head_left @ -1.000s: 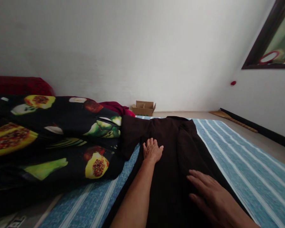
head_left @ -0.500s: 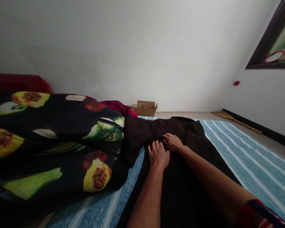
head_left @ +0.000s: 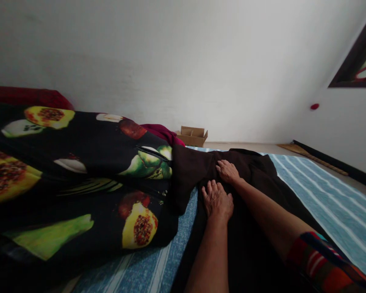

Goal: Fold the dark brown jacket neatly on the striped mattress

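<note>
A dark brown garment [head_left: 247, 228] lies spread out in front of me, with one sleeve [head_left: 189, 167] stretched to the left. My left hand [head_left: 218, 199] rests palm down on the garment near where the sleeve joins the body, its fingers slightly bent. A little farther forward and to the right, my right hand [head_left: 228, 171] also lies flat on the cloth, fingers extended. Neither hand visibly grasps the fabric. The sleeve's end meets a bulky black cloth item with a fruit print [head_left: 103, 142].
Under the garment is a blue sheet with white stripes [head_left: 311, 183]. An open cardboard box [head_left: 192, 136] stands by the white wall [head_left: 171, 61]. Dark red cloth [head_left: 161, 132] lies behind the fruit print. A dark-framed window or mirror [head_left: 354, 65] is at upper right.
The whole view has shifted, so things appear farther right. My right hand has slid forward and slightly left over the garment; my left hand stays nearly in place on it.
</note>
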Available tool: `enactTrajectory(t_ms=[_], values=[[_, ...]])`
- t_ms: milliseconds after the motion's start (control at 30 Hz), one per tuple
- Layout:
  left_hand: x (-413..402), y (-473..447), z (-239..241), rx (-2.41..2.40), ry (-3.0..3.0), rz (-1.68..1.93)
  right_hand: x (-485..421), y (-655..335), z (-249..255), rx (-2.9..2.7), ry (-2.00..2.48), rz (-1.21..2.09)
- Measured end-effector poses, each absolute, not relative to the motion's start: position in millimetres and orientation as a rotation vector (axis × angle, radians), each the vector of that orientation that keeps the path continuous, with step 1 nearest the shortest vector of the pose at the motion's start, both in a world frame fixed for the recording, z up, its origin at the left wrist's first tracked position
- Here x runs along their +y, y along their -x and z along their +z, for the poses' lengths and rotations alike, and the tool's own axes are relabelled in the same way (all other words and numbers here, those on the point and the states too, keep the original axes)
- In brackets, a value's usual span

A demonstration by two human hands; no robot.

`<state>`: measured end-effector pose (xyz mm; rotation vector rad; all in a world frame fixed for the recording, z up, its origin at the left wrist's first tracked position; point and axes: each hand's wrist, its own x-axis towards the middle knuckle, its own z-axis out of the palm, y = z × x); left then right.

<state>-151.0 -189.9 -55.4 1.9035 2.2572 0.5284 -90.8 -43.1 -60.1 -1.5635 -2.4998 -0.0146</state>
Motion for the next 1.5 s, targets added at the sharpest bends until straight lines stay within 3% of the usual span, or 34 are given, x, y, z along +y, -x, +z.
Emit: enactTrajectory(t_ms=[567,967,1500], values=[[-190,150,-61,2.273,-1.920,0.533,3,93,-68,-2.607,1.571,0.103],[-192,147,-58,2.315,-1.921,0.536,8,92,-71,-2.562,1.538,0.013],[-192,149,-56,2.318,-1.939,0.468,5,89,-58,-2.451,1.420,0.204]])
